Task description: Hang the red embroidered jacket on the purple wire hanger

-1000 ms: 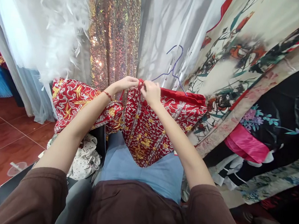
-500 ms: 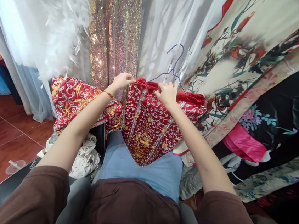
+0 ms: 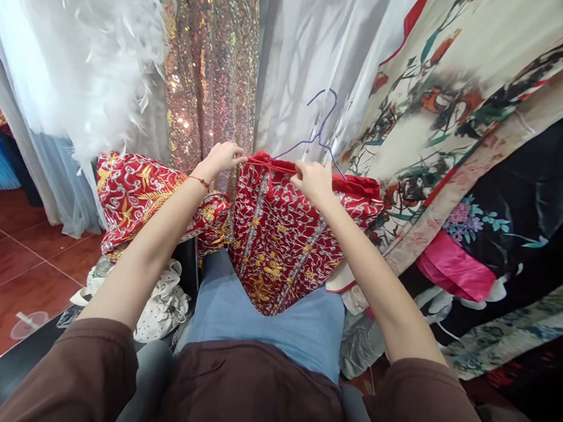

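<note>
Red embroidered garment (image 3: 279, 237) hangs from a purple wire hanger (image 3: 314, 137) straight in front of the person, its top edge stretched level between the two hands and its pointed lower end drooping onto the lap; held like this, the cloth looks kept taut along the hanger so that it sits evenly. Off beyond the left fingers hang a white feathered garment (image 3: 97, 50) and then a sequinned drape (image 3: 211, 62), while a second piece of the same red and gold cloth (image 3: 146, 203) sags below that wrist over a spotted white bundle (image 3: 161, 302). Left hand (image 3: 221, 158) has its fingers curled shut on the left corner of the red top edge, thumb side tucked in, pinching the fabric just where the hanger's wire ends. Between the two sets of fingertips runs a short span of the red band, and the hanger's hook rises above it, free of both hands. Right hand (image 3: 315, 177) is likewise closed, its fingers folded down over the band and, as far as can be seen, the wire beneath it. Past the right fingers spread a pale floral printed robe (image 3: 448, 101) and a black flowered one (image 3: 527, 217), hanging close beside the red piece
</note>
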A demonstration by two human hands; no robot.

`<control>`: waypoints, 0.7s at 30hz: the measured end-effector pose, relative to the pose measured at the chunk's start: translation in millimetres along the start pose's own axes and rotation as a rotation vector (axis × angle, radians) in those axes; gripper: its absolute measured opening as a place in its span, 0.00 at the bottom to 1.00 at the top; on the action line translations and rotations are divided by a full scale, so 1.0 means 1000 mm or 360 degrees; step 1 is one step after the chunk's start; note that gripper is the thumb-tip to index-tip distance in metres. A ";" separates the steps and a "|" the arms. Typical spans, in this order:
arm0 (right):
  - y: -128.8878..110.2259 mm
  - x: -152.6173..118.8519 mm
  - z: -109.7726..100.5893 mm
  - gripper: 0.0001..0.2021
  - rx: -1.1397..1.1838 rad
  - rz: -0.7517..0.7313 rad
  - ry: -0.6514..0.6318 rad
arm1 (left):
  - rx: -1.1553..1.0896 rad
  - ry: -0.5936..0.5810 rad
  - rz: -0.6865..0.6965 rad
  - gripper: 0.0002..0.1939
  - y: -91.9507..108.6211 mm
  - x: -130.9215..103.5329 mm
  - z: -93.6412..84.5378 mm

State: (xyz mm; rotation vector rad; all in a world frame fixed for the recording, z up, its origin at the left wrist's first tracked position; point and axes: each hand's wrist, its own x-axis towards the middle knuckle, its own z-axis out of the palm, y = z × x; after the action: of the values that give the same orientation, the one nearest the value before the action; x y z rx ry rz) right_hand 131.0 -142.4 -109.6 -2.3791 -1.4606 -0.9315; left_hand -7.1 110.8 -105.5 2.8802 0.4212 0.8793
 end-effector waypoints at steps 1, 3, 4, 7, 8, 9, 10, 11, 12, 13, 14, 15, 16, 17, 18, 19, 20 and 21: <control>0.007 -0.003 -0.004 0.14 0.0009 -0.0100 -0.0001 | -0.0038 0.0030 0.0089 0.18 0.000 0.002 0.002; 0.027 -0.013 -0.014 0.17 0.0031 -0.0264 0.0030 | -0.0139 0.0141 0.0249 0.23 0.004 0.006 0.009; 0.041 -0.018 -0.020 0.18 0.0037 -0.0302 0.0055 | -0.0181 0.0183 0.0320 0.26 0.006 0.009 0.012; 0.091 -0.036 -0.036 0.21 -0.0010 -0.0277 0.0070 | -0.0168 0.0148 0.0483 0.27 0.012 0.017 0.023; 0.108 -0.043 -0.040 0.21 -0.0049 -0.0274 0.0035 | -0.0125 0.0113 0.0508 0.26 0.012 0.019 0.026; 0.123 -0.049 -0.043 0.22 -0.0093 -0.0283 -0.0018 | -0.0076 0.0093 0.0513 0.25 0.012 0.019 0.028; 0.137 -0.055 -0.046 0.22 -0.0134 -0.0299 -0.0080 | -0.0030 0.0096 0.0500 0.24 0.012 0.019 0.029; 0.149 -0.060 -0.047 0.22 -0.0164 -0.0315 -0.0136 | 0.0011 0.0120 0.0474 0.23 0.011 0.018 0.029; 0.158 -0.065 -0.048 0.22 -0.0177 -0.0324 -0.0179 | 0.0043 0.0158 0.0444 0.22 0.011 0.017 0.028; 0.166 -0.068 -0.050 0.22 -0.0169 -0.0323 -0.0204 | 0.0066 0.0200 0.0411 0.21 0.010 0.016 0.025; 0.172 -0.069 -0.051 0.22 -0.0144 -0.0312 -0.0212 | 0.0078 0.0236 0.0376 0.19 0.010 0.015 0.021; 0.177 -0.069 -0.053 0.22 -0.0108 -0.0288 -0.0205 | 0.0079 0.0262 0.0338 0.17 0.009 0.014 0.017; 0.181 -0.068 -0.057 0.24 -0.0071 -0.0247 -0.0174 | 0.0058 0.0284 0.0294 0.14 0.008 0.013 0.012; 0.185 -0.067 -0.061 0.25 -0.0036 -0.0186 -0.0108 | 0.0007 0.0305 0.0246 0.12 0.007 0.012 0.008; 0.189 -0.065 -0.065 0.27 -0.0001 -0.0111 -0.0008 | -0.0080 0.0321 0.0202 0.10 0.004 0.012 0.004; 0.193 -0.063 -0.070 0.29 0.0037 -0.0037 0.0105 | -0.0199 0.0326 0.0169 0.07 0.002 0.012 0.000; 0.196 -0.062 -0.074 0.30 0.0077 0.0023 0.0204 | -0.0346 0.0315 0.0154 0.05 -0.002 0.012 -0.002; 0.198 -0.061 -0.077 0.31 0.0119 0.0053 0.0261 | -0.0507 0.0284 0.0154 0.04 -0.005 0.013 -0.003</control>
State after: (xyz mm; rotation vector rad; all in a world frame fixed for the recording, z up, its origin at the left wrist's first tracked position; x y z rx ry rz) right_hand 250.4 -321.3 -56.5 -2.2105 -1.3662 -1.0184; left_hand 0.1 119.0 -97.1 2.5591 0.1397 1.1113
